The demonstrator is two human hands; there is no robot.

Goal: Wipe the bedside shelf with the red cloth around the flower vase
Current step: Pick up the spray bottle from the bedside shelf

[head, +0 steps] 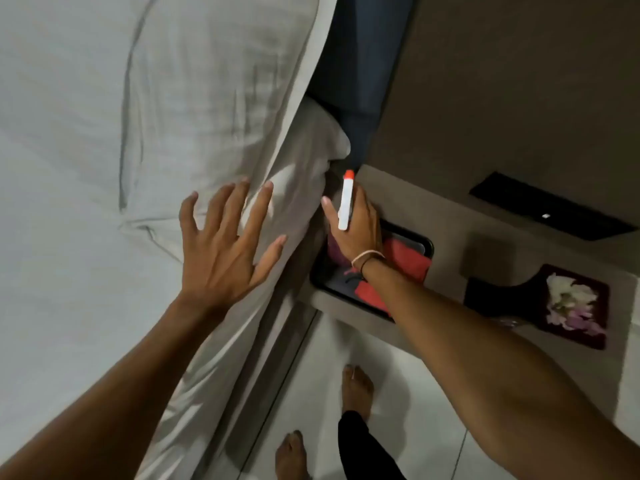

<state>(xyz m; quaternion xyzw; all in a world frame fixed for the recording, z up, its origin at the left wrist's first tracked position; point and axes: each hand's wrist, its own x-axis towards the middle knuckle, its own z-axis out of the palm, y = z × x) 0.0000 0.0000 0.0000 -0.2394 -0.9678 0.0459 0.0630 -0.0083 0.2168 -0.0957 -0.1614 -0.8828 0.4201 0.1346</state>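
The red cloth [408, 259] lies crumpled in a black tray [429, 242] on the beige bedside shelf [433, 209]. My right hand [356, 225] hovers over the tray's left end, closed around a white spray bottle with an orange tip [345, 199]. My left hand [221, 244] rests open, fingers spread, on the white bed sheet [86, 202] at the mattress edge. The flower vase [568, 301], dark with white and pink blooms, stands on a dark red mat [595, 337] at the shelf's right end.
A white pillow [322, 133] is wedged against the dark blue headboard [360, 64]. A black panel [550, 209] is set in the wall behind the shelf. A small beige box [488, 258] stands between tray and vase. My bare feet stand on the white tiled floor [318, 341].
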